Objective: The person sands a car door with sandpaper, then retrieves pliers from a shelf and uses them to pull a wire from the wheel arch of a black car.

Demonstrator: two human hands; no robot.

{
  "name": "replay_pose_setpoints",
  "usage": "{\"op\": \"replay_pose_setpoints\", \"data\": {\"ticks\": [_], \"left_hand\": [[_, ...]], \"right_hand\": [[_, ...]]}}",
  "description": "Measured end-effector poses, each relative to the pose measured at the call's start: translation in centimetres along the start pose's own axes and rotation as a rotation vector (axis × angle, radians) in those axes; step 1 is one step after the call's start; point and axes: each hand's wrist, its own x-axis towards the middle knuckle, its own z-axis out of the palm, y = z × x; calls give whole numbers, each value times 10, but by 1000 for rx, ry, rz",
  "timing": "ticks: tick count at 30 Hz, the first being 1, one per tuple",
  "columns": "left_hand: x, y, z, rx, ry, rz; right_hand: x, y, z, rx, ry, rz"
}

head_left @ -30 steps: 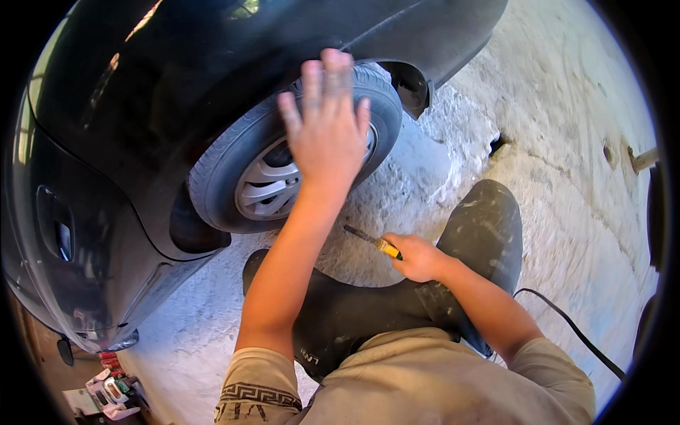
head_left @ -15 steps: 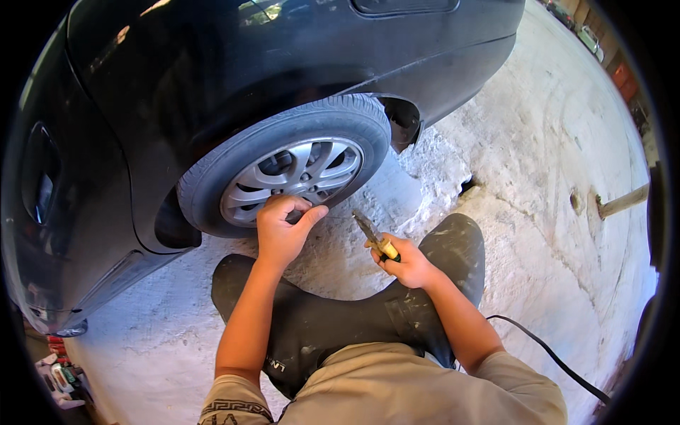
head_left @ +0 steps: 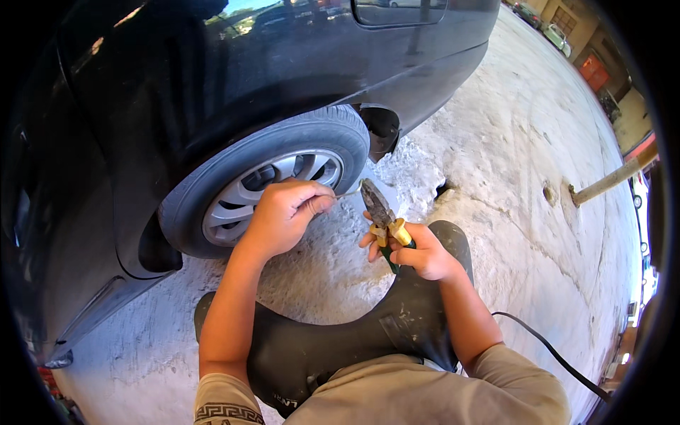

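Pinching strand, left fingers; pliers contact unclear.

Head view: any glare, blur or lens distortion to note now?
Head view: bright reflections glare off the dark car; fisheye curvature bows the scene, with black corners; also in the head view, the pliers look fairly sharp, while the thin strand is too small for detail.

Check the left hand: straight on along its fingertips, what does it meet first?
Most likely the pliers in the right hand: the thin strand pinched in the left hand points toward their tip. Depth is unclear, so contact can't be confirmed.
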Motion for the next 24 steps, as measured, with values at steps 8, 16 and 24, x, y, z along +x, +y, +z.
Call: {"op": "replay_pose_setpoints", "data": {"ticks": [8,16,24], "left_hand": [[21,-7,3,-21,319,141],[39,-10,4,-109,386,168],[45,-25,10,-87,597,228]], "right_hand": [[-2,79,-6,102,341,-37],[5,84,12,1,419,-170],[83,-34,50,55,744,-660]]}}
